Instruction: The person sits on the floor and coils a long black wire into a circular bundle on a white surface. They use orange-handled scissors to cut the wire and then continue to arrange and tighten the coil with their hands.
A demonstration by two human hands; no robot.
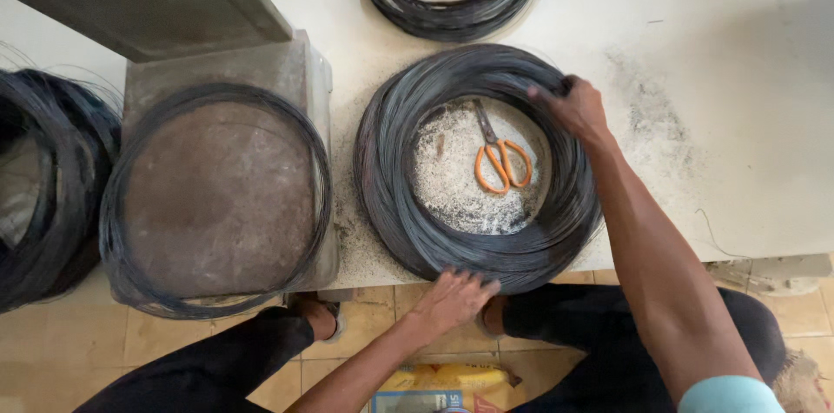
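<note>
1. The large wire coil (pixel 408 196) lies flat on the desk (pixel 712 74), a thick ring of dark grey wire with its opening facing up; it is nearly round, so no long axis stands out; its near edge reaches the front edge of the desk.
2. The right hand (pixel 578 107) is closed over the far right part of the ring, fingers curled on the strands; the left hand (pixel 453 296) lies open, fingers spread, flat on the near part of the ring.
3. Inside the ring lie orange-handled scissors (pixel 499 157), blades pointing away from the person and slightly left, handles nearer; they rest on a patch of pale gritty dust.
4. The desk is pale, off-white, marked with grey smudges to the right of the coil; the floor (pixel 69 343) below is beige tile; the person's dark-trousered knees show under the desk edge; a yellow packet (pixel 447 378) lies on the floor between them.
5. A second wire coil (pixel 452 5) lies at the far edge of the desk, partly out of view.
6. To the left a grey block (pixel 217 196) with a round brownish top carries a thin wire loop (pixel 122 204) about it; further left a heavy dark wire bundle (pixel 52 178) is cut by the frame.
</note>
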